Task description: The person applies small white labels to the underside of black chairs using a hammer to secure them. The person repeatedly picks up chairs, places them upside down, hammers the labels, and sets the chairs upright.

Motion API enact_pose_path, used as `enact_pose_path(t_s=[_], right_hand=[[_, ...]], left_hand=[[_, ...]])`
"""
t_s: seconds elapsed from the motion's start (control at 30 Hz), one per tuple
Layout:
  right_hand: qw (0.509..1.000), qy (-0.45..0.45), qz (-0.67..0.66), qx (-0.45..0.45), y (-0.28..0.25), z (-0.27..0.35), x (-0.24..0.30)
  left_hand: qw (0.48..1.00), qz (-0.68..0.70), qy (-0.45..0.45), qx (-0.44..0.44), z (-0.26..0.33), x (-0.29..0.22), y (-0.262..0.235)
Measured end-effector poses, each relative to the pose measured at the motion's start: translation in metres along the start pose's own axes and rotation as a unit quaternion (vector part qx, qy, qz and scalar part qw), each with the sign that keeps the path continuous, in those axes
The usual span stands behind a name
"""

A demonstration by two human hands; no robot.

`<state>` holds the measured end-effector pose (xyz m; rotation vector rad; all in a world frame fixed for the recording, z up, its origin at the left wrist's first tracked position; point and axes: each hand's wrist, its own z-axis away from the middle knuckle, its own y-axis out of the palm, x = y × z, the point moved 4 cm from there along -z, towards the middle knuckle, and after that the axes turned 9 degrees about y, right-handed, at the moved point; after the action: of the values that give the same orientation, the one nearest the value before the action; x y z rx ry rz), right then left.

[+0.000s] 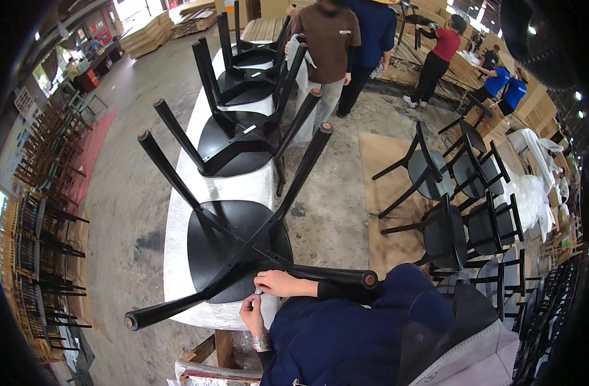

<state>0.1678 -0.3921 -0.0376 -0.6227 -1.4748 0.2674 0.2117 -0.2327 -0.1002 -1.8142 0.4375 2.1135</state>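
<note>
An upturned black chair lies seat-down on the white-covered table in front of me, its legs splayed outward and up. At its near edge my left hand pinches a small pale piece, too small to name. My right hand closes on the same piece from the right, fingertips meeting the left ones. Both hands are beside the near rim of the seat, below the crossing braces. A shiny silvery band wraps my left wrist.
More upturned black chairs line the table away from me. A person in a brown shirt stands at its far right side. Upright black chairs stand on cardboard to my right. Stacked chairs are at far left.
</note>
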Motion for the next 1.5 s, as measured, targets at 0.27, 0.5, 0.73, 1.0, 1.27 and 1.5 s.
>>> enact_pose_path(t_s=[0.27,0.5,0.73,1.0,1.27,1.5], right_hand=[[0.995,0.067,-0.073,-0.007,-0.006,-0.004,-0.003],[0.984,0.107,-0.145,-0.016,-0.010,-0.012,0.000],[0.971,0.149,-0.176,-0.064,-0.012,-0.009,-0.006],[0.975,0.147,-0.159,-0.041,-0.006,-0.004,-0.010],[0.972,0.153,-0.175,-0.015,-0.005,-0.006,-0.010],[0.966,0.178,-0.188,0.002,-0.009,-0.008,-0.009]], left_hand=[[0.995,-0.049,0.085,0.005,-0.003,-0.026,0.012],[0.992,0.040,0.081,-0.084,-0.003,-0.030,0.007],[0.966,0.125,-0.004,-0.224,-0.012,-0.016,-0.040],[0.967,0.159,-0.081,-0.181,-0.004,-0.016,-0.013],[0.974,0.147,-0.050,-0.163,-0.007,-0.019,-0.016],[0.983,0.053,-0.009,-0.175,-0.014,-0.027,-0.011]])
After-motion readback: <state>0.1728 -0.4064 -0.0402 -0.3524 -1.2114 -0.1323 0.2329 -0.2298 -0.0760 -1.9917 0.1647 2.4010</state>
